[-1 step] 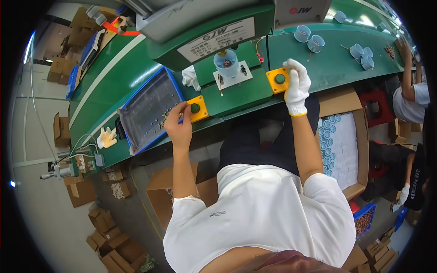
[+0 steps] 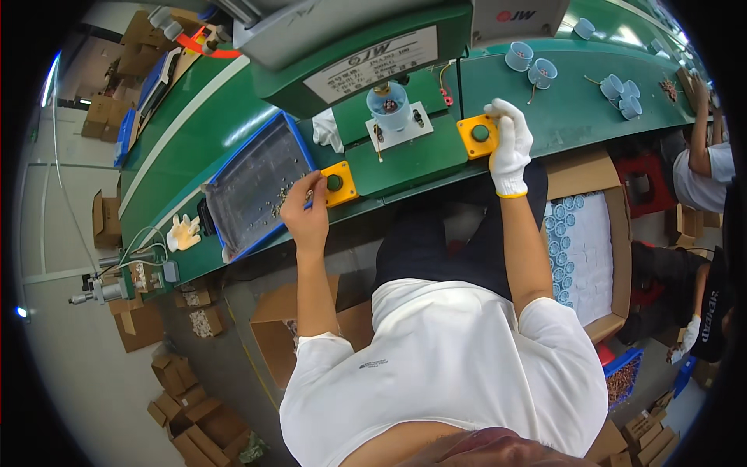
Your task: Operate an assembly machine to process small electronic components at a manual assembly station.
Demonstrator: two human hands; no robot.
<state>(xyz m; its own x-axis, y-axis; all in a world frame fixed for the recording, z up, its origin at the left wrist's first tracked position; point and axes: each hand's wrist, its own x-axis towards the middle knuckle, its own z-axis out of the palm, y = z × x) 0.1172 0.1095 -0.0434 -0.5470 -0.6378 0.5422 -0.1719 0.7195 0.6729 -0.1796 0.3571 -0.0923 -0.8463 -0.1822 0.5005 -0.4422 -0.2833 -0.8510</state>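
Observation:
My bare left hand (image 2: 306,216) is at the left edge of a yellow box with a green push button (image 2: 334,183). Its fingers are bent and drawn together; whether anything small is between them is hidden. My right hand (image 2: 510,156), in a white knit glove, rests against the right side of a second yellow button box (image 2: 477,136), fingers loosely bent and apart, holding nothing visible. Between the boxes, a translucent blue cup (image 2: 391,113) with small parts inside stands on a white plate (image 2: 408,138) beneath the green press head (image 2: 358,66).
A blue-rimmed tray (image 2: 249,183) with small metal pieces lies left of my left hand. A crumpled white cloth (image 2: 327,131) and a spare glove (image 2: 184,233) are on the bench. More blue cups (image 2: 542,74) stand at right. A carton of blue parts (image 2: 587,257) sits beside me; a co-worker (image 2: 704,156) works far right.

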